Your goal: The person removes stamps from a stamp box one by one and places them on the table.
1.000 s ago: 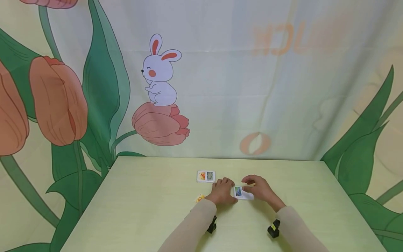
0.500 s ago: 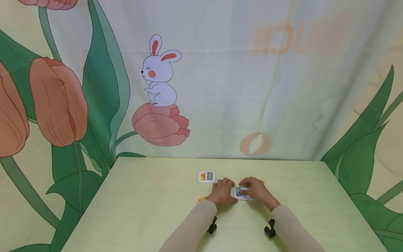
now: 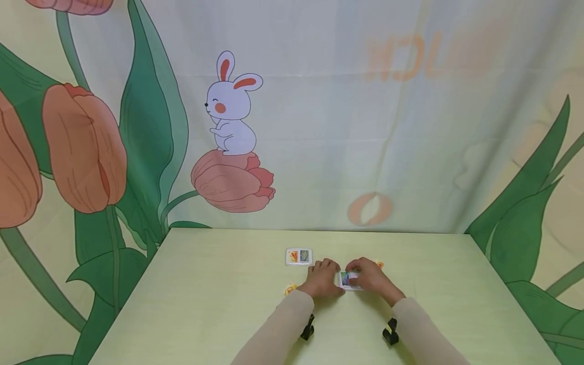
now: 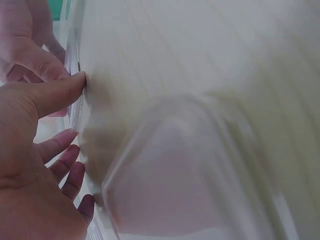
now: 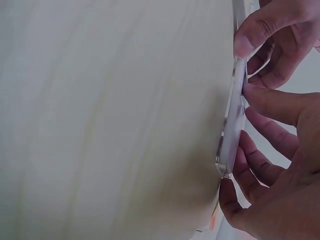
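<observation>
A small, flat white picture tray with a clear rim lies on the table; a blue-green picture shows in its left half. My left hand holds the tray's left end between thumb and fingers. Its thumb sits at the edge in the left wrist view. From the right, my right hand reaches over the tray and hides most of its right half. Its thumb touches the face of the tray and the curled fingers lie along it in the right wrist view.
A similar clear-rimmed tray with an orange and a grey-green picture lies behind my left hand. A yellow-orange piece lies beside my left wrist. Another orange piece shows behind my right hand. A printed curtain hangs at the table's back edge.
My right hand has moved left over the tray, covering its white right half and part of the picture. The orange piece behind it has come into sight. My left hand stays put.
</observation>
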Demonstrator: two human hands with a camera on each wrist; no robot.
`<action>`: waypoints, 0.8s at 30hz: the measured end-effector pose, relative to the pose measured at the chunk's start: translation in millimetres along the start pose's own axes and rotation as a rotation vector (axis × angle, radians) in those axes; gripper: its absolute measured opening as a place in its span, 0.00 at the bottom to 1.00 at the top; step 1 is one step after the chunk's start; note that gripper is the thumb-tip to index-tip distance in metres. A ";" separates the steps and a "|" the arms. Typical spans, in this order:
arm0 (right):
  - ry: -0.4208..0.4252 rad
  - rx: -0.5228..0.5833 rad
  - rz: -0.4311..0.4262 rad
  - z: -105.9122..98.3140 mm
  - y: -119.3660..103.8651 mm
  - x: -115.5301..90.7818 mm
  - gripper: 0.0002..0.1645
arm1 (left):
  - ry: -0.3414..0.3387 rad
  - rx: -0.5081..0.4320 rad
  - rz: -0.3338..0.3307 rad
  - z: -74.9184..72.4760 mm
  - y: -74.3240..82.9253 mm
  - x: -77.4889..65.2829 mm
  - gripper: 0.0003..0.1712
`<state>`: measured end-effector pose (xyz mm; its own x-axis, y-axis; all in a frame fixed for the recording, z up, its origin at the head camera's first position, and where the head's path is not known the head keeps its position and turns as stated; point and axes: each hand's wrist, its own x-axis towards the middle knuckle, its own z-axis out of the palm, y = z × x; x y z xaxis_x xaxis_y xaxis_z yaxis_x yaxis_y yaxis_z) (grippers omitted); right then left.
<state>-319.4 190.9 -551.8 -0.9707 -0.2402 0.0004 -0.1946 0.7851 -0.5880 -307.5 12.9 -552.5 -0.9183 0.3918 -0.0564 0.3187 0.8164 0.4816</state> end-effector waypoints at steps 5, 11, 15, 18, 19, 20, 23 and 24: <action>0.002 -0.005 0.000 -1.0 -2.6 -0.9 0.12 | 0.005 0.013 0.001 -0.5 0.0 0.7 0.33; -0.007 -0.008 0.001 -0.7 -2.8 0.3 0.12 | -0.004 0.000 -0.006 -2.5 2.5 -1.8 0.33; 0.006 0.014 0.013 0.1 -1.4 0.8 0.13 | -0.006 -0.013 -0.006 -4.4 4.2 -4.1 0.33; 0.018 0.028 0.011 0.5 -0.6 0.5 0.14 | -0.003 -0.012 -0.006 -5.3 4.5 -4.6 0.33; 0.023 0.029 0.004 0.6 -0.4 0.2 0.15 | -0.001 -0.011 -0.005 -5.4 4.5 -4.5 0.33; 0.029 0.033 0.001 0.9 -0.1 0.0 0.15 | -0.001 -0.009 -0.006 -5.5 4.4 -4.4 0.33; 0.062 0.027 -0.005 2.7 0.9 -0.5 0.14 | -0.003 -0.004 -0.010 -4.5 4.1 -3.8 0.33; 0.076 0.022 -0.004 3.5 1.5 -0.6 0.13 | -0.004 -0.002 -0.011 -4.2 4.0 -3.6 0.33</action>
<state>-318.6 190.3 -555.5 -0.9781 -0.1984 0.0635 -0.1958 0.7715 -0.6053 -304.0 13.0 -546.7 -0.9210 0.3841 -0.0652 0.3078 0.8198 0.4829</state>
